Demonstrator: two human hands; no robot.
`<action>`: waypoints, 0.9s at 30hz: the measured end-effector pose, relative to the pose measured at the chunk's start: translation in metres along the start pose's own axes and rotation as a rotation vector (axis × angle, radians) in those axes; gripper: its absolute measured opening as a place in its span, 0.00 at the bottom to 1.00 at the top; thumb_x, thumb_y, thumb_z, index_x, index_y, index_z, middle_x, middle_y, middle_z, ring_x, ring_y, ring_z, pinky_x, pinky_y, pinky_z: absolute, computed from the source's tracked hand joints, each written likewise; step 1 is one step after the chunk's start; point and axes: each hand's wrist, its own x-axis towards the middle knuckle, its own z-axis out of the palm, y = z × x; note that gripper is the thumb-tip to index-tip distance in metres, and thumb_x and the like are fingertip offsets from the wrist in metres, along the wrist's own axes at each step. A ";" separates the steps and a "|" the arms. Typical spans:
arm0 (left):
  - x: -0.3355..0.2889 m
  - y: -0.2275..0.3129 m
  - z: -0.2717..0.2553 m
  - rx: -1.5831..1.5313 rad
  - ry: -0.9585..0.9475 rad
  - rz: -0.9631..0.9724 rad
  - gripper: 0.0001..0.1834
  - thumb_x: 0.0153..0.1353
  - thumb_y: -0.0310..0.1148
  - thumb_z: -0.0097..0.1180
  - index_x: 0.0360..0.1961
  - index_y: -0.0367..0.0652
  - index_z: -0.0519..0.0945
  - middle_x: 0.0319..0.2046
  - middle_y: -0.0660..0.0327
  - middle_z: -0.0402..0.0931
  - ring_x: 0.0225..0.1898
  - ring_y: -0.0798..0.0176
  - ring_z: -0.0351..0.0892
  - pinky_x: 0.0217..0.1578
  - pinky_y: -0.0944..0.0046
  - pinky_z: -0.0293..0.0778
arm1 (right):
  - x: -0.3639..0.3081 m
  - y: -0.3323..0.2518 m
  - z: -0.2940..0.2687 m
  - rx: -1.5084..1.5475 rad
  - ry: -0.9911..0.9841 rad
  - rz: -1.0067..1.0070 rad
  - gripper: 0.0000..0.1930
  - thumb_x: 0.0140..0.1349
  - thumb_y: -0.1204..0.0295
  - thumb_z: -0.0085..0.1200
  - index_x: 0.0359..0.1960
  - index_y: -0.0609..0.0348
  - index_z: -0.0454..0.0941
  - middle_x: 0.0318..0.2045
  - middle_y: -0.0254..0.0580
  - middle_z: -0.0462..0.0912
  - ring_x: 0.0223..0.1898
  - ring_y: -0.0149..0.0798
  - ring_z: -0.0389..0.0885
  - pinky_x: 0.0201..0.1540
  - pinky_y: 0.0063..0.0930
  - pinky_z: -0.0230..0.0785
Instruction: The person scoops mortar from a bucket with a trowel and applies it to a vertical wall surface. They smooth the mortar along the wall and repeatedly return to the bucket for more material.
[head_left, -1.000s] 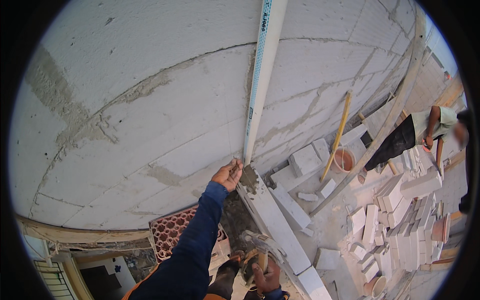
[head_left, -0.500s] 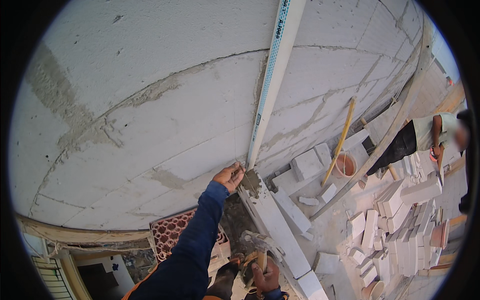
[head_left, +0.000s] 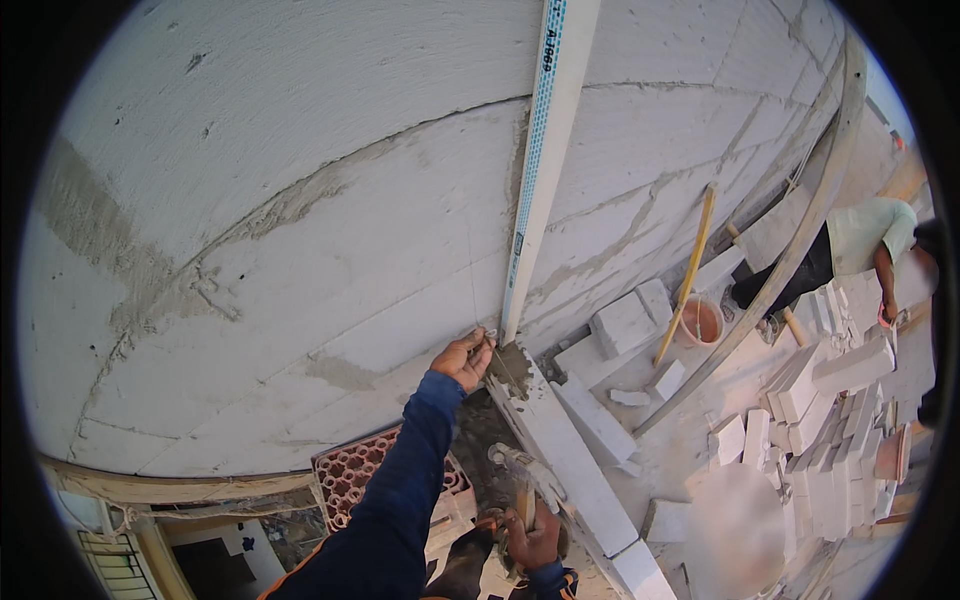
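My left hand (head_left: 463, 361), reaching up in a dark blue sleeve, is closed in a pinch at the foot of a white pipe (head_left: 540, 170) with blue markings. A thin string (head_left: 471, 240) runs up the wall from its fingertips. Just beside them, wet mortar (head_left: 511, 371) lies on the end of a row of pale blocks (head_left: 570, 452). Lower down, my right hand (head_left: 535, 537) grips a hammer (head_left: 526, 490) by its wooden handle; mortar crusts the metal head. What else the left fingers may hold is hidden.
Pale block wall (head_left: 330, 240) fills the upper left. A red hollow brick (head_left: 355, 478) sits beneath my left arm. To the right are a wooden pole (head_left: 800, 260), a yellow bar (head_left: 688, 275), a bucket (head_left: 702, 322), stacked blocks (head_left: 830, 470) and a bending person (head_left: 862, 245).
The view has shifted slightly, and both hands keep their grips in nearly the same places. At the right, the other person has bent lower, with an arm reaching down.
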 end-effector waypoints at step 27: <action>0.006 0.009 0.000 0.025 0.013 -0.036 0.06 0.64 0.30 0.57 0.40 0.42 0.81 0.37 0.65 0.82 0.41 0.69 0.81 0.38 0.72 0.79 | 0.155 0.002 0.104 0.252 0.500 -0.199 0.13 0.69 0.64 0.49 0.39 0.66 0.73 0.21 0.38 0.75 0.22 0.30 0.71 0.27 0.28 0.65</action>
